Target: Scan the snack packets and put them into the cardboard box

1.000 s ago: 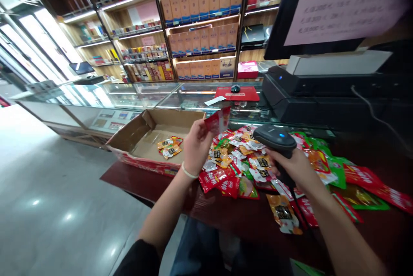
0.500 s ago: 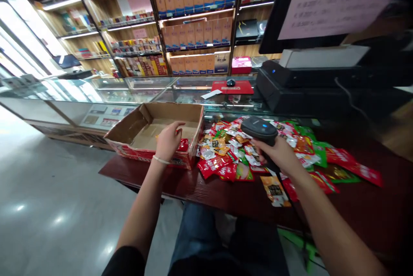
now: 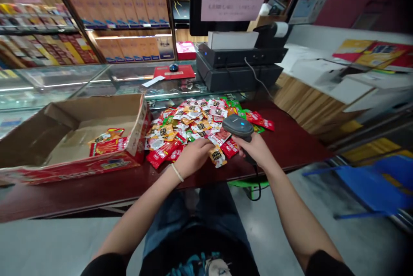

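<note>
- Where the left hand (image 3: 195,155) lay at the near edge of the packet heap (image 3: 193,117), its fingers were bunched, tips down, just beside an orange packet (image 3: 218,157); whether they pinched anything could not be told.
- Right hand (image 3: 256,149): wrapped round the grip of a black scanner (image 3: 238,125), raised over the heap's right part. Scanner judged light and hard-shelled, best held by that grip, its cord (image 3: 257,185) hanging below.
- Orange packet: on the worktop (image 3: 290,142), between the two hands. Judged light, soft and limp, its glossy film slippery; a corner or flat sealed edge seemed the surest hold, the filled middle less so.
- Packet heap: red, orange, white and green pieces, overlapping, likely to slide over one another when one was drawn out.
- Red packet (image 3: 109,146): inside the carton (image 3: 80,173), near its front right corner, orange pieces behind it.
- Carton: judged stiffer than the packets, to be lifted by its walls; left end cut off from view.
- Hidden: the left thumb, the heap's lower layers, most of the scanner grip.
- Hard to make out: small print on the packets; shelf goods (image 3: 112,7), blurred.
</note>
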The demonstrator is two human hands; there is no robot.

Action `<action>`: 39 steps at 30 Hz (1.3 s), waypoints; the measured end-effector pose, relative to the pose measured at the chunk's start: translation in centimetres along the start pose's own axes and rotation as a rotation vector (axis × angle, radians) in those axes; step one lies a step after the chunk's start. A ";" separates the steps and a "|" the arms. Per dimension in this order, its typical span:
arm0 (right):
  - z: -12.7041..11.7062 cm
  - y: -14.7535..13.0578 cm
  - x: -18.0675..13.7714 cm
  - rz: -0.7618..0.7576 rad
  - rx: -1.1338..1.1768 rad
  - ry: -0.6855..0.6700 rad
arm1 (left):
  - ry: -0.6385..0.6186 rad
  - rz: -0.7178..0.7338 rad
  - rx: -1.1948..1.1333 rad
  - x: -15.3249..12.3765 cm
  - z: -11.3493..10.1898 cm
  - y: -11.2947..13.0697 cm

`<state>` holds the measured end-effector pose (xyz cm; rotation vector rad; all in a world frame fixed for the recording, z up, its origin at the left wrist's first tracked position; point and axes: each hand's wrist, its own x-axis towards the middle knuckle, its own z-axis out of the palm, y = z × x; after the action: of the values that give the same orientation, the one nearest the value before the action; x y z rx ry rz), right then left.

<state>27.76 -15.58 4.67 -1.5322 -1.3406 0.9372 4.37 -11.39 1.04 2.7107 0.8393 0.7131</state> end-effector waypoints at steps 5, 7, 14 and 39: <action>-2.3 2.2 -1.8 0.062 -0.004 0.046 | -0.059 -0.086 -0.016 0.4 4.0 2.3; -2.6 2.9 -1.9 0.077 0.006 0.052 | -0.048 -0.115 0.016 0.6 4.8 2.7; -1.5 3.0 -0.9 0.067 0.008 0.064 | -0.042 -0.105 0.134 0.5 6.0 2.4; 10.1 -2.6 9.6 -0.144 -0.015 -0.311 | 1.081 -0.764 -1.071 1.8 -3.2 -11.9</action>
<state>18.81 -4.60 3.80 -1.3178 -1.6558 1.1070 -1.62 -0.52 0.50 0.8501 1.0758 1.7242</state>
